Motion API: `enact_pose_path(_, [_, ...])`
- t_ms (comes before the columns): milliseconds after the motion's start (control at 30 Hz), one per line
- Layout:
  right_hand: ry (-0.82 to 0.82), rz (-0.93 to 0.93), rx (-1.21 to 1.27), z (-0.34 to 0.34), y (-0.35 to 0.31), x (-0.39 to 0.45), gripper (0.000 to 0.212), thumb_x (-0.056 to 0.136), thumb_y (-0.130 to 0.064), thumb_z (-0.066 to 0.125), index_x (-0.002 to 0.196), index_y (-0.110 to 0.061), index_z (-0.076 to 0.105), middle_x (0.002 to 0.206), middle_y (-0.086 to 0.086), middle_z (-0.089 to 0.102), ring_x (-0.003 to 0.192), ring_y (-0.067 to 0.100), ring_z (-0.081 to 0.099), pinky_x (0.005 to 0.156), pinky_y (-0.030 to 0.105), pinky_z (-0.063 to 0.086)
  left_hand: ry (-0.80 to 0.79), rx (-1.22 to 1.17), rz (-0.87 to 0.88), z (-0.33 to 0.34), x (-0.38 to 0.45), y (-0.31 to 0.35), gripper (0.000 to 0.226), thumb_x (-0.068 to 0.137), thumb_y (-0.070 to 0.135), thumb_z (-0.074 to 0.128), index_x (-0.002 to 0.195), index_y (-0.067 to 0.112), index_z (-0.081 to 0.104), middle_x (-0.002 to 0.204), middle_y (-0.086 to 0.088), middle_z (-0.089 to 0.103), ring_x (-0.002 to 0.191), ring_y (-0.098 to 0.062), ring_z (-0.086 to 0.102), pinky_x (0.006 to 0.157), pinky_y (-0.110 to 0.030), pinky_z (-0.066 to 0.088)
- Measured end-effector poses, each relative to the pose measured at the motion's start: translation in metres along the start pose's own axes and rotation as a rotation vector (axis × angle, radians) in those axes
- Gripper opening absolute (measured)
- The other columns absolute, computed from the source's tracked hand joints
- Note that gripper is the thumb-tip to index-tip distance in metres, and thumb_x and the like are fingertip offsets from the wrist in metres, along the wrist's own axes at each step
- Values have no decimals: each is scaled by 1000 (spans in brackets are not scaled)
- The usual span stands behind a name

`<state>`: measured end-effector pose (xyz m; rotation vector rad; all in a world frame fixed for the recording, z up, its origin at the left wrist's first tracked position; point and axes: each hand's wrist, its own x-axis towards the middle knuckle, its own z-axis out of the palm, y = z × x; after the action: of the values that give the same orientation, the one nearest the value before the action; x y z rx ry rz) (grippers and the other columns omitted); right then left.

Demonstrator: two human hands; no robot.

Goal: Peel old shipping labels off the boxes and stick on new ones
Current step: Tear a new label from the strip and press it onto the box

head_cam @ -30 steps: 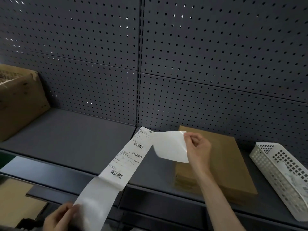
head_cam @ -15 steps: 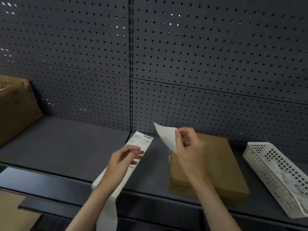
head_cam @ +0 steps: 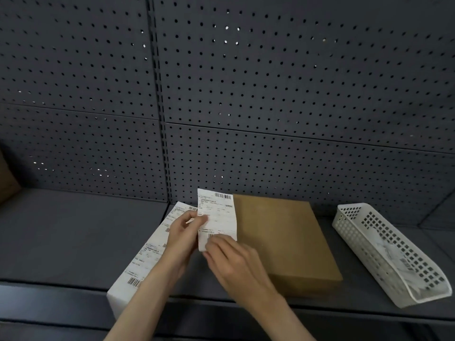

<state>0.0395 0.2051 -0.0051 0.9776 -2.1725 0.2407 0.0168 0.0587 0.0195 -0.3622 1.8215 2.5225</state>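
We find both hands at the front middle of the shelf (head_cam: 73, 237), holding one label (head_cam: 216, 217) upright between them. The left hand (head_cam: 183, 238) pinches the label's left edge about halfway up, thumb and forefinger closed on the paper. The right hand (head_cam: 231, 260) grips the label's lower edge from below, its fingers curled over the bottom corner; the exact finger contact there is hidden by the knuckles, so we judge it a pinch with some reserve. The label rises above both grips, printed face toward the camera, barcode at its top edge, which stands level with the back edge of the box (head_cam: 285, 242).

The box lies flat on the shelf just right of the hands, its top bare and brown. The label overlaps the box's left edge in view; we cannot tell whether they touch.

A strip (head_cam: 145, 257) of printed labels lies behind the left wrist, running from mid-shelf to overhang the front edge.

A white basket (head_cam: 349, 212) with crumpled paper inside sits toward the shelf's right end, well apart from the box.
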Motion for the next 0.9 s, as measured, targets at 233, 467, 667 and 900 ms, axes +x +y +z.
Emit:
enact_pose_path(233, [-63,297,364,-29,17,-13,37,90,-50,69,104,-15,73,120,-7,69,116,9,61,97,25,44,28,-88,45,6,-1,1,15,97,11,59,83,15,55,101,-12,73,87,-21,70,73,-33,54])
enact_pose_path(467, [-67,1241,1046,-50,75,5,13,93,-26,73,101,-17,77,92,-5,78,92,11,71,75,17,54,-126,-17,19,28,-15,2,34,98,16,57,66,27,62,104,-6,76,90,-19,70,67,-34,49])
enact_pose_path(667, [-114,1277,1128,-57,94,-9,10,92,-9,73,98,-1,73,94,1,80,81,21,69,69,26,55,-183,19,2,50,-12,-5,14,98,17,58,84,17,61,103,-8,76,89,-19,72,63,-31,53])
enact_pose_path(900, [-47,1266,1007,-74,129,-25,8,89,-13,77,94,-6,76,92,0,80,87,28,75,77,35,60,-185,206,75,66,11,-12,10,90,14,72,93,6,76,96,-8,78,92,-21,72,80,-27,55])
